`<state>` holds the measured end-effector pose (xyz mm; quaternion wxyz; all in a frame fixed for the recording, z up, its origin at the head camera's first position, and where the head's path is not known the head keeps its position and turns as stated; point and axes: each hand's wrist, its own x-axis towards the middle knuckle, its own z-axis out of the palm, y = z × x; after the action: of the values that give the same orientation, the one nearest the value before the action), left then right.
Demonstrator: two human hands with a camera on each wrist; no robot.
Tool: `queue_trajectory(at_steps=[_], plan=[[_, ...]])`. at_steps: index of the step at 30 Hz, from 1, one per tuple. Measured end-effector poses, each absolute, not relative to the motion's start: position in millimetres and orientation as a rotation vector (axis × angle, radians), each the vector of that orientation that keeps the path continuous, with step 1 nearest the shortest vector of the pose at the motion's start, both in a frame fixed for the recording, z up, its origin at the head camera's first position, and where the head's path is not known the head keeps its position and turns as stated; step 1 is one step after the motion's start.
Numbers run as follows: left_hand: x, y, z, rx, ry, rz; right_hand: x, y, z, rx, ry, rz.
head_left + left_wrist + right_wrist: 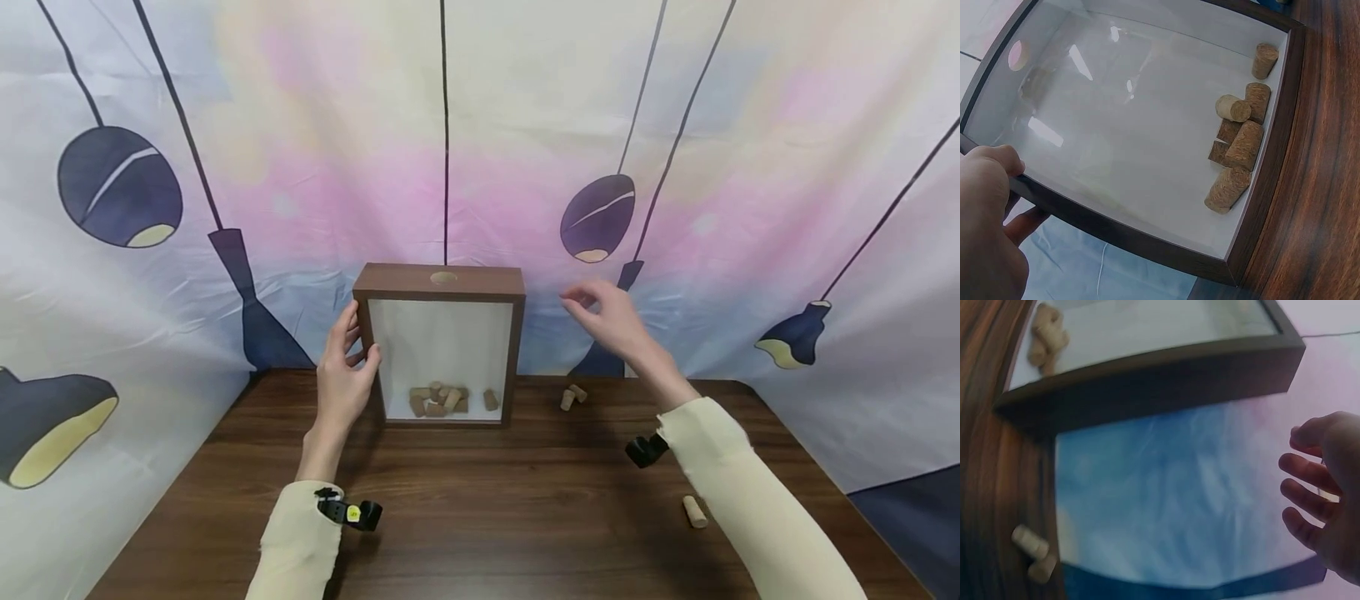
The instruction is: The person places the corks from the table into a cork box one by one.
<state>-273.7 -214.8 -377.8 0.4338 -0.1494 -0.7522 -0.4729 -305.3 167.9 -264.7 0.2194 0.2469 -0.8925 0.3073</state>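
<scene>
A brown wooden shadow box [515, 358] with a clear front and a round hole [444, 278] in its top stands upright on the table. Inside, several corks [1244, 145] lie along the bottom. My left hand [347, 379] grips the box's left side, thumb at the front edge and fingers around the side. To the right of the box, my right hand [611, 317] hangs in the air, apart from it. Its fingers [1305, 497] are loosely bent, and I see nothing held between them.
Two corks [567, 400] lie on the dark wood table [480, 517] to the right of the box. Another cork [694, 512] lies nearer, beside my right forearm. A patterned cloth [495, 125] hangs right behind the table.
</scene>
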Motion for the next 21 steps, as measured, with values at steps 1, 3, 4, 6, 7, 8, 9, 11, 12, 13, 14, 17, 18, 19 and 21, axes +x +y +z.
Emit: queue_trajectory(at_steps=[1,3,4,6,7,8,9,11,12,13,14,17,18,19,21], plan=[[-274,-214,-378,-0.374,-1.869,-1.182,-304,173,-268,0.681,-2.485,0.848],[-274,-214,-378,-0.379,-1.857,-1.183,-301,182,-275,0.678,-2.517,0.833],[-274,-214,-378,-0.38,-1.851,-1.181,-300,186,-278,0.684,-2.527,0.82],[-272,-213,-376,-0.382,-1.841,-1.178,-296,195,-285,0.693,-2.546,0.788],[-270,-211,-374,-0.383,-1.837,-1.177,-294,200,-289,0.699,-2.555,0.774],[-267,-209,-371,-0.385,-1.833,-1.177,-293,205,-293,0.71,-2.559,0.761],[-264,-207,-368,-0.386,-1.831,-1.176,-290,210,-297,0.719,-2.566,0.752],[-258,-203,-362,-0.388,-1.831,-1.178,-286,220,-304,0.735,-2.578,0.749],[-255,-201,-360,-0.39,-1.832,-1.179,-284,225,-308,0.741,-2.583,0.751],[-255,-201,-359,-0.39,-1.834,-1.181,-282,230,-312,0.749,-2.587,0.751],[-256,-202,-360,-0.391,-1.835,-1.183,-281,234,-316,0.754,-2.593,0.754],[-264,-206,-367,-0.383,-1.831,-1.184,-276,246,-329,0.77,-2.619,0.75],[-267,-208,-370,-0.38,-1.831,-1.189,-274,250,-334,0.776,-2.631,0.75],[-270,-210,-373,-0.378,-1.833,-1.192,-271,253,-338,0.78,-2.642,0.755],[-273,-212,-376,-0.378,-1.84,-1.197,-265,260,-347,0.778,-2.672,0.788]])
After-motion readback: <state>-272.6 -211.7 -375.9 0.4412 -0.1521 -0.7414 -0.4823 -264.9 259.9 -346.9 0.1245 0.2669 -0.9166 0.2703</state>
